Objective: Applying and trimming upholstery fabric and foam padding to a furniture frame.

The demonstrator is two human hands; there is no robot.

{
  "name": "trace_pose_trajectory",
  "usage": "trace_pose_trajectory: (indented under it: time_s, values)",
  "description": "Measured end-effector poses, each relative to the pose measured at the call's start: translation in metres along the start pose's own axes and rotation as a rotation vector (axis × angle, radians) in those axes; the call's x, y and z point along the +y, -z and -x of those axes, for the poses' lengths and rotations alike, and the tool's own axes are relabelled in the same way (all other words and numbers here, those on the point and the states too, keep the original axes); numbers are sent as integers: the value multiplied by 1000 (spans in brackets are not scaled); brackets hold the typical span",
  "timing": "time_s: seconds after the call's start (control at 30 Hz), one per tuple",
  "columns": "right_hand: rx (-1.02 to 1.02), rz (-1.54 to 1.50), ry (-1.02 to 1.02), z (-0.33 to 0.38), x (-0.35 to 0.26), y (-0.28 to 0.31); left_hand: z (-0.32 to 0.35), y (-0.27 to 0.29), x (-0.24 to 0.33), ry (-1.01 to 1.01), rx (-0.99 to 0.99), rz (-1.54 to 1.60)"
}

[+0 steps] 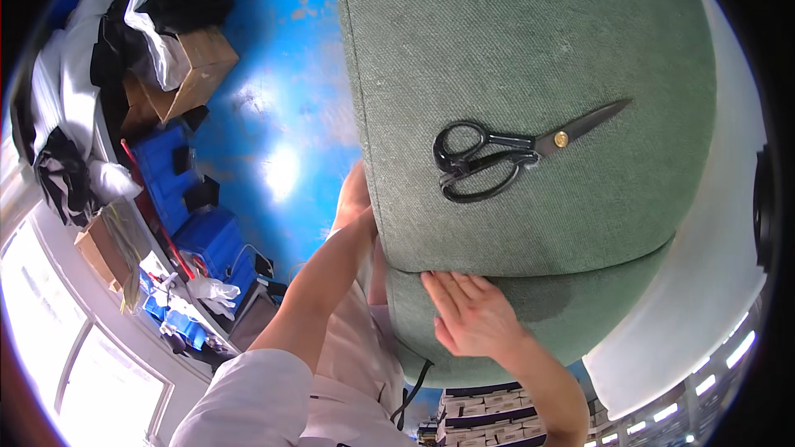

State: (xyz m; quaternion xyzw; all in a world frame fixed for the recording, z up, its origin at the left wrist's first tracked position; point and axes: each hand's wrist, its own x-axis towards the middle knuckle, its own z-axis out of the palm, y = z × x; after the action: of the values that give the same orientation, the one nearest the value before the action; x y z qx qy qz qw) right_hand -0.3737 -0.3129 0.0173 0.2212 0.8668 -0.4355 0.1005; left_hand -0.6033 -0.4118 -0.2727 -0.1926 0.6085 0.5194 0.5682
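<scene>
A large piece covered in green woven fabric (530,41) fills the right half of the head view. On top of it lies a pair of scissors (538,149) with black handles, blades pointing to the upper right and touching neither hand. My right hand (476,314) rests flat on the lower part of the fabric, fingers stretched out and fingertips at the dark seam (563,275). My left forearm (319,294) reaches up to the left edge of the green piece. Behind that edge my left hand drops out of sight, its fingers hidden.
White material (687,339) hangs along the right side of the green piece. Leftward, over a blue floor (281,99), stand an open cardboard box (199,74), blue bins (217,240) and heaped black and white cloth. A black cord (418,385) hangs near the lower edge.
</scene>
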Motion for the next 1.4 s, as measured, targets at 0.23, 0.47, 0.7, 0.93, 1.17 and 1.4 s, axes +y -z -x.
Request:
trace_pose_trajectory:
  time_s: [0.23, 0.47, 0.7, 0.93, 1.17, 1.4]
  values:
    - [-44, 18, 64, -29, -19, -29, 2, 0, 3, -2, 1, -18]
    - [50, -600, 30, -82, -58, -45, -7, -2, 13, 25, -42, -69]
    - [355, -129, 45, 93, 74, 10, -12, -2, 2, 90, -54, -107]
    - [1042, 182, -1276, 218, 147, 117, -18, -49, 134, -127, -17, -597]
    - [795, 319, -651, 109, 191, 156, 62, -277, 287, -1554, -211, -1190]
    - [955, 148, -944, 150, 352, 231, 58, -546, 298, -1720, -576, -2140]
